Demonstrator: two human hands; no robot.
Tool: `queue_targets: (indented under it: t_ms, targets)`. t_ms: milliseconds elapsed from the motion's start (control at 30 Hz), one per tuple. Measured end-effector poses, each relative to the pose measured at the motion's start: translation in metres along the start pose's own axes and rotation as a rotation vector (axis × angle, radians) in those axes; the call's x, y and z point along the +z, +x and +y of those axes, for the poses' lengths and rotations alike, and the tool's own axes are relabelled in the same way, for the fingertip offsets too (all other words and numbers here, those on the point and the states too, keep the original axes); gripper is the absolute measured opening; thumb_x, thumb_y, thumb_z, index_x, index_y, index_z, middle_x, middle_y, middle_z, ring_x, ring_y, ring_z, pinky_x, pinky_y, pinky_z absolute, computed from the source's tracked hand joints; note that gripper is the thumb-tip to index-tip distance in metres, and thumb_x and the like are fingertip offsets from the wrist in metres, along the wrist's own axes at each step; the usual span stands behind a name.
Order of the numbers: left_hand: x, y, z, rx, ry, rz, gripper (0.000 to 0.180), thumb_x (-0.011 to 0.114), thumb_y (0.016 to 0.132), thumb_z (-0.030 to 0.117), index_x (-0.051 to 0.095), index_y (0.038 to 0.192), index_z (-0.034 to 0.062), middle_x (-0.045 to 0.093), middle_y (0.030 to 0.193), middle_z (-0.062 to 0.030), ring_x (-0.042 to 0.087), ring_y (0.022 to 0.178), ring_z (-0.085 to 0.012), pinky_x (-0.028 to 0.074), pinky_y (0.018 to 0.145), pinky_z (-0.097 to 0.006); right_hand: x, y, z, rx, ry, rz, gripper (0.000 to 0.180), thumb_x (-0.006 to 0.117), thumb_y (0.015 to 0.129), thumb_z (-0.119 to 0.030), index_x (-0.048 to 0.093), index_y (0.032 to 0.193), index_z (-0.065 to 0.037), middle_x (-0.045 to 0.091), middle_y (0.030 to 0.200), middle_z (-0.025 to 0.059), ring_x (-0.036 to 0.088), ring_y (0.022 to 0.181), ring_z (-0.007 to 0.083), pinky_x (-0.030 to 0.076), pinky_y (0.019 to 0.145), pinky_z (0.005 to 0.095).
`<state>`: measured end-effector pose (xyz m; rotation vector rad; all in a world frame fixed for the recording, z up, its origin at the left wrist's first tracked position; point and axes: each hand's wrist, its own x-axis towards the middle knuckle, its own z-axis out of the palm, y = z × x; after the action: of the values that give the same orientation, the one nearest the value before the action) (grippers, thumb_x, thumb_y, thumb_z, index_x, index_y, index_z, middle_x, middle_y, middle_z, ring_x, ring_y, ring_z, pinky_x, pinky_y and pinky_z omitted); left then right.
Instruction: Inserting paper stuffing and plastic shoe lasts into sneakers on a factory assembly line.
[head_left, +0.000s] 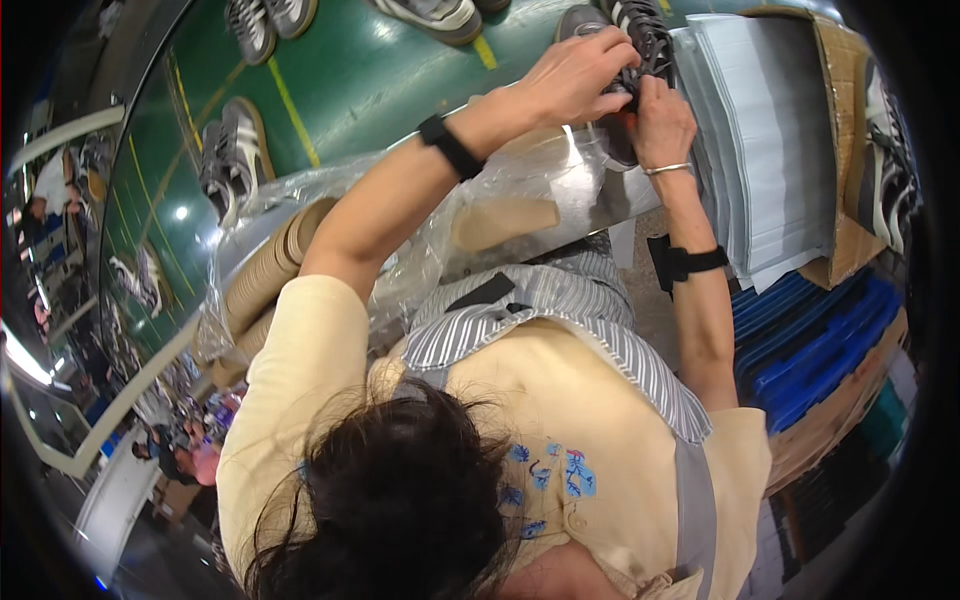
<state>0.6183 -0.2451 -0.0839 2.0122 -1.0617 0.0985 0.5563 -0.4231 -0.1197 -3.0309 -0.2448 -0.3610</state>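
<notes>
Left hand (pixel 585 78) half-curled at the dark shoe (pixel 637 18), grip unclear; right hand (pixel 664 125) pinched its laces (pixel 655 64), stacked sheets (pixel 770 140) edging close rightward.

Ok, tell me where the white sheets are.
In the head view, the white sheets are at upper right, between the right hand and the brown cardboard.

Head-worn wide fisheye, downward view

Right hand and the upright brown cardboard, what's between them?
In the head view, a stack of pale sheets lies between the right hand and the cardboard.
</notes>
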Motion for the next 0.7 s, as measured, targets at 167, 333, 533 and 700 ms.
queue_targets:
  t_ms: [167, 333, 533, 700]
  targets:
    - [-0.053, -0.125, 0.07, -0.51, 0.015, 0.317, 0.015, 0.068, 0.074, 0.008, 0.06, 0.085, 0.002, 0.061, 0.079, -0.0116, 0.061, 0.074, -0.0264, 0.05, 0.068, -0.035, -0.07, -0.05, -0.021, -0.161, 0.484, 0.055, 0.019, 0.071, 0.07, -0.007, 0.054, 0.076, -0.006, 0.055, 0.074, 0.0098, 0.054, 0.065, 0.0291, 0.042, 0.058, 0.039]
    - [-0.056, -0.21, 0.11, -0.959, 0.004, -0.049, 0.012, 0.067, 0.075, 0.007, 0.061, 0.082, -0.0008, 0.063, 0.078, -0.0134, 0.064, 0.073, -0.0256, 0.05, 0.068, -0.033, -0.068, -0.084, -0.065, -0.558, 0.628, -0.218, 0.02, 0.072, 0.066, -0.003, 0.057, 0.08, -0.004, 0.056, 0.069, 0.0095, 0.054, 0.063, 0.0273, 0.044, 0.057, 0.0382]
    - [-0.089, -0.23, 0.106, -0.863, 0.052, 0.408, 0.011, 0.065, 0.076, 0.005, 0.063, 0.086, -0.001, 0.064, 0.083, -0.0148, 0.064, 0.078, -0.0263, 0.05, 0.07, -0.033, -0.096, -0.02, -0.085, -0.149, 0.769, 0.185, 0.014, 0.067, 0.071, 0.006, 0.061, 0.083, 0.0, 0.059, 0.072, 0.0098, 0.057, 0.06, 0.0207, 0.046, 0.058, 0.0275]
    - [-0.087, -0.249, 0.11, -1.031, 0.297, 0.561, 0.016, 0.064, 0.076, 0.007, 0.06, 0.088, -0.0039, 0.062, 0.084, -0.0179, 0.063, 0.074, -0.0304, 0.05, 0.07, -0.036, -0.091, 0.024, -0.132, -0.188, 0.915, 0.004, 0.014, 0.067, 0.073, 0.005, 0.061, 0.084, -0.002, 0.058, 0.071, 0.0085, 0.057, 0.058, 0.0194, 0.046, 0.057, 0.0279]
